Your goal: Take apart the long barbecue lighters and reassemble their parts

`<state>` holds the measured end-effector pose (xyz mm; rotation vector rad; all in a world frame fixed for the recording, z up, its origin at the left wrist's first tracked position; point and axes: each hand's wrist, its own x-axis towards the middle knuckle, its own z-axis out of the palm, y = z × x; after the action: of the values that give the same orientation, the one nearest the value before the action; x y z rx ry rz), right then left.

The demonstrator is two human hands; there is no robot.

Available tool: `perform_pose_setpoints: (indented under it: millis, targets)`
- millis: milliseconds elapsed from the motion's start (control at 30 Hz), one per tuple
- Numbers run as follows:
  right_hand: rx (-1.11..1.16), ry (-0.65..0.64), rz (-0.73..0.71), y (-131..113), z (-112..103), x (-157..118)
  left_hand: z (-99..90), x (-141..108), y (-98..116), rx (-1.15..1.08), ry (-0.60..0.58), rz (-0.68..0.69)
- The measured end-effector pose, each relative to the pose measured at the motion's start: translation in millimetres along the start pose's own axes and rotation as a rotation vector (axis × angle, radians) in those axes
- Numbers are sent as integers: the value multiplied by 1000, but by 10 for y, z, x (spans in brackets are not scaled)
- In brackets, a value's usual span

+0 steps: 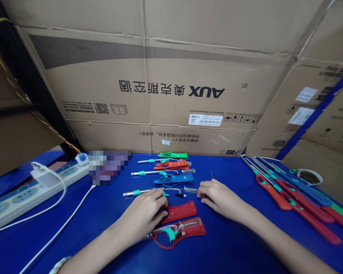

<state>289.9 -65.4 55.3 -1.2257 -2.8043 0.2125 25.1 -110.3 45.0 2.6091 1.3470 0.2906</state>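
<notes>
My left hand [153, 207] reaches over the left part of a red half shell [184, 212], its fingers curled down; what they hold, if anything, is hidden. Below it lies another red shell [198, 228] with a clear tank [192, 223], a teal trigger [170, 233] and white wires inside. My right hand [213, 194] has its fingers bent together at the right end of a clear tank [190, 189]. Left of that tank lies a metal tube [129, 193] with teal parts. Farther back are blue [177, 180], orange [174, 164] and green [175, 155] shells.
Several long lighters [308, 220] lie at the right beside a white cable coil [310, 177]. A power strip [20, 198] with a charger [44, 177] and cables is at the left. Cardboard [171, 64] stands behind the blue table [234, 247].
</notes>
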Motion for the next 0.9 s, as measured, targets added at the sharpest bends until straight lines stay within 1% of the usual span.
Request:
perform_pose_setpoints:
  millis: [167,333,633,767,900]
  targets:
    - [-43,-13,33,-12,58,32,11,0,0,-30,5,25]
    - [-28,-19,1,16,93,66,-1,-6,-3,-14,8,27]
    - [7,11,-38,68,158,76,11,-7,-8,-19,36,44]
    - [-26,7,-47,25,137,71,-1,-10,-8,-21,45,56]
    - [-142,-39,-42,-75,110,61,-14,-15,-6,-27,39,82]
